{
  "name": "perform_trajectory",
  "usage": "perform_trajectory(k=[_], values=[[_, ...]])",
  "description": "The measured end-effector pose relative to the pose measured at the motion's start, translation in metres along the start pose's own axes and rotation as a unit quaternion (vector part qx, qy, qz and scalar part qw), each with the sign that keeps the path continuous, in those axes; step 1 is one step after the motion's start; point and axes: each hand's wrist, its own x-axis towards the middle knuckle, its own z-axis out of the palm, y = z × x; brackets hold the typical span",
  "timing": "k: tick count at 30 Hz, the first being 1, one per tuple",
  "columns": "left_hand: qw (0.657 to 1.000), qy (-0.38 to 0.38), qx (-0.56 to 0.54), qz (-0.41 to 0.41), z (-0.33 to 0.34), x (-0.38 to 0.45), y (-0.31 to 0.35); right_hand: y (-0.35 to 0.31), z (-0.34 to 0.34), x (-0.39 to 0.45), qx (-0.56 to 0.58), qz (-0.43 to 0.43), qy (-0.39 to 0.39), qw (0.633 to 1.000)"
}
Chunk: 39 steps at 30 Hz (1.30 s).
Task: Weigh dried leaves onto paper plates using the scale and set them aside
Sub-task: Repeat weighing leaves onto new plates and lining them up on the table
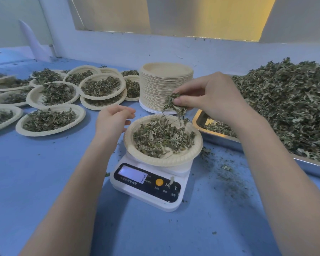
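The right hand pinches a bunch of leaves over the plate on the scale, likely to add a little at a time. The left hand hangs loosely curled beside the plate, holding nothing. Filled plates wait at the left.

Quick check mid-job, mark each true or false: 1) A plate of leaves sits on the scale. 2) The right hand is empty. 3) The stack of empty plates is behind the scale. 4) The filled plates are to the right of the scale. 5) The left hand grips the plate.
1) True: the plate sits on the scale.
2) False: the right hand pinches leaves.
3) True: the stack stands behind.
4) False: the filled plates lie left.
5) False: the left hand hovers beside it, holding nothing.
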Motion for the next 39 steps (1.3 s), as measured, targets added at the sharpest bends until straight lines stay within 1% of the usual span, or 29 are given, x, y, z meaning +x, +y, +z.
perform_trajectory(k=[7, 9, 10, 12, 14, 15, 16, 17, 18, 19, 21, 22, 24, 26, 29, 31, 34, 37, 39], values=[[1.0, -0.001, 0.003, 0.002, -0.001, 0.0, 0.0, -0.001, 0.004, 0.0, 0.006, -0.001, -0.021, 1.0], [1.0, -0.001, 0.002, 0.0, -0.001, 0.0, 0.0, 0.001, 0.003, 0.0, 0.015, 0.004, -0.014, 1.0], [1.0, -0.001, 0.001, -0.001, -0.001, 0.0, 0.0, 0.003, 0.002, 0.001, 0.012, 0.009, 0.001, 1.0], [1.0, 0.0, 0.002, -0.002, -0.001, 0.0, -0.001, 0.012, -0.005, 0.004, -0.036, 0.026, 0.061, 0.997], [1.0, -0.001, 0.005, 0.0, -0.001, 0.0, -0.001, 0.024, -0.015, 0.005, -0.149, 0.054, 0.125, 0.979], [1.0, -0.003, 0.007, 0.001, -0.001, 0.0, -0.001, 0.031, -0.019, 0.005, -0.217, 0.08, 0.127, 0.965], [1.0, -0.004, 0.009, 0.002, 0.0, 0.0, -0.001, 0.037, -0.023, 0.003, -0.286, 0.116, 0.095, 0.946], [1.0, -0.005, 0.012, 0.002, 0.0, 0.0, -0.001, 0.041, -0.025, 0.001, -0.342, 0.147, 0.037, 0.927], [1.0, -0.007, 0.017, 0.001, 0.001, 0.0, -0.001, 0.042, -0.026, 0.0, -0.364, 0.159, -0.024, 0.917], [1.0, -0.011, 0.023, -0.001, 0.001, 0.0, -0.002, 0.041, -0.026, -0.001, -0.338, 0.159, -0.075, 0.925], [0.999, -0.02, 0.038, -0.008, 0.001, 0.001, -0.002, 0.034, -0.028, -0.004, -0.213, 0.15, -0.166, 0.951], [0.999, -0.024, 0.045, -0.011, 0.001, 0.0, -0.002, 0.031, -0.028, -0.005, -0.178, 0.142, -0.215, 0.95], [0.998, -0.031, 0.054, -0.014, 0.002, -0.002, 0.0, 0.028, -0.029, -0.006, -0.158, 0.141, -0.301, 0.93], [0.997, -0.047, 0.058, -0.017, 0.002, -0.004, 0.002, 0.027, -0.029, -0.007, -0.144, 0.149, -0.355, 0.911], [0.993, -0.1, 0.058, -0.032, -0.002, -0.007, 0.005, 0.027, -0.018, -0.009, -0.127, 0.152, -0.392, 0.898], [0.989, -0.121, 0.072, -0.056, -0.004, -0.01, 0.005, 0.028, -0.009, -0.01, -0.114, 0.147, -0.405, 0.895], [0.987, -0.115, 0.082, -0.079, -0.007, -0.019, 0.003, 0.025, 0.002, -0.011, -0.093, 0.129, -0.383, 0.91], [0.991, -0.091, 0.07, -0.061, -0.015, -0.025, 0.01, 0.016, 0.007, -0.008, -0.08, 0.083, -0.338, 0.934], [0.995, -0.069, 0.058, -0.052, -0.025, -0.023, 0.018, 0.006, 0.01, -0.004, -0.065, 0.062, -0.329, 0.94]])
